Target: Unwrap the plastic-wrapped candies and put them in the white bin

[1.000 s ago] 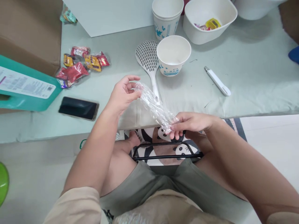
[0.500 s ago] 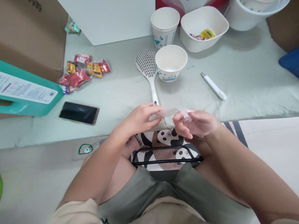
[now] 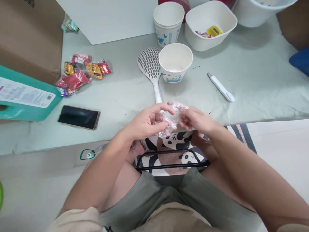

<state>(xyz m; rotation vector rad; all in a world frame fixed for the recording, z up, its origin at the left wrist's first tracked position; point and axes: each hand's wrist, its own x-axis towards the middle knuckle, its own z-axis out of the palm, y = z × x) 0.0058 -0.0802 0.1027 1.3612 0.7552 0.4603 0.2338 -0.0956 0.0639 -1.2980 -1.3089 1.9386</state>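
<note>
Crinkled clear plastic film [image 3: 172, 118] is bunched between my two hands, over the table's front edge. My left hand [image 3: 151, 121] curls around its left side, thumb below and fingers above. On the right side, the bent fingers of my right hand [image 3: 194, 119] pinch the film. Just beyond my left hand lies a white slotted skimmer [image 3: 151, 66], its handle end partly hidden by that hand. A white paper cup [image 3: 175, 62] with blue print stands beside the skimmer's head. A white cutter [image 3: 220, 87] lies to the right.
Wrapped snacks [image 3: 77, 79] and a phone [image 3: 79, 117] lie at left, near a teal container [image 3: 29, 96] and a cardboard box [image 3: 29, 42]. Stacked cups [image 3: 168, 24], a white bowl [image 3: 210, 24] and a white bucket [image 3: 260, 13] stand behind. A black bar [image 3: 172, 167] is below.
The film has gone from stretched between my hands to a crumpled bunch. My right hand has turned inward and moved slightly left, closing on it. The view has shifted slightly.
</note>
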